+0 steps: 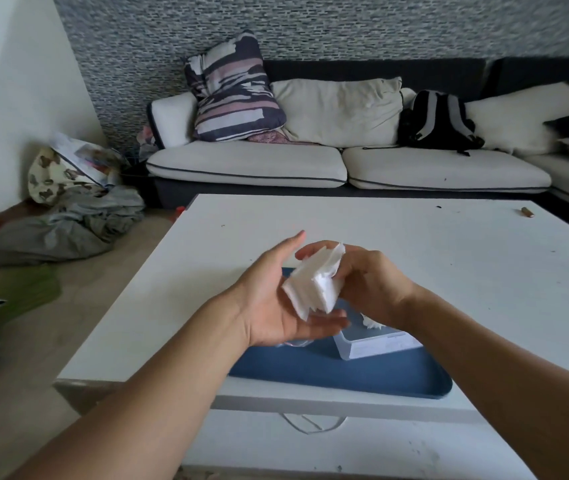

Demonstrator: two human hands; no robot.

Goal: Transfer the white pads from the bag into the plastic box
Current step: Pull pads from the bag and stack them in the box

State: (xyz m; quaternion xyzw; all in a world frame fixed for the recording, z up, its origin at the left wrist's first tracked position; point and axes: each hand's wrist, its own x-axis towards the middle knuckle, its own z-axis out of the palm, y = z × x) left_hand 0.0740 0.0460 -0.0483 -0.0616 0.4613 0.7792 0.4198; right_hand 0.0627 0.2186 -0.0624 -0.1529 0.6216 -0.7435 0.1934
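Both hands hold the stack of pads: left hand flat beneath, right hand pinching its side. Soft, light and loose, the stack likely needs squeezing across its flat faces to reach the box.

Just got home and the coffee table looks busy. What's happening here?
A person is holding a stack of white pads between both hands above a blue tray. The left hand lies open under the stack, and the right hand grips its far side. A clear plastic box sits on the tray below, with a few pads already inside.
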